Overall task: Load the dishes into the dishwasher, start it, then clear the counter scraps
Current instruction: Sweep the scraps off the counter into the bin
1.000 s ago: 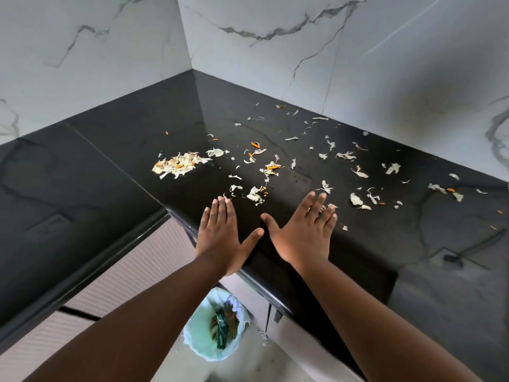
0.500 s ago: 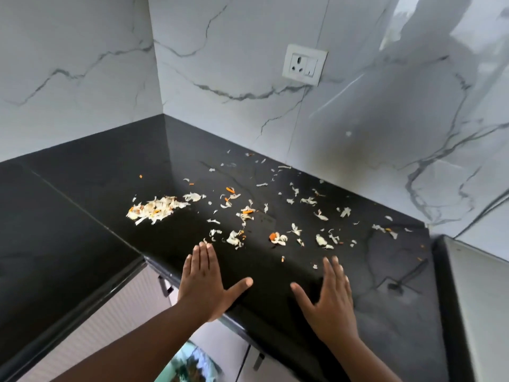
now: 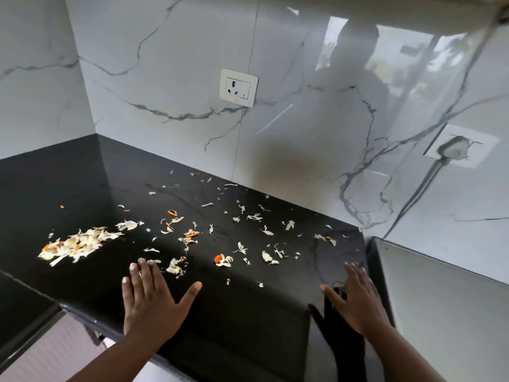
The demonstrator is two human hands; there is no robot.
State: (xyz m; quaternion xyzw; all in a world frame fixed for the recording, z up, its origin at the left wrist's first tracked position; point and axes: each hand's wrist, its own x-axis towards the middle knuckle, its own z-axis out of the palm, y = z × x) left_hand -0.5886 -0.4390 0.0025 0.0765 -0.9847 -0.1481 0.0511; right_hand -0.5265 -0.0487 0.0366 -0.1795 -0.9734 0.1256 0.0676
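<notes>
White and orange vegetable scraps lie scattered over a glossy black counter [image 3: 248,312]. A gathered pile of scraps [image 3: 74,245] sits at the left, and loose scraps [image 3: 223,260] are spread across the middle and toward the back wall. My left hand [image 3: 151,301] rests flat near the counter's front edge, fingers apart, its fingertips close to a small clump of scraps [image 3: 175,267]. My right hand [image 3: 355,301] is flat and open at the counter's right end, holding nothing. No dishes or dishwasher are in view.
White marble walls meet in a corner behind the counter. A wall socket [image 3: 238,87] is above the scraps. A grey appliance top [image 3: 440,312] adjoins the counter on the right, with a second plugged socket [image 3: 454,148] above it. Cabinet fronts [image 3: 41,351] sit below left.
The view has tilted up and the bin below has dropped out of sight. My right hand has slid right along the counter, away from my left hand, which has stayed near the front edge.
</notes>
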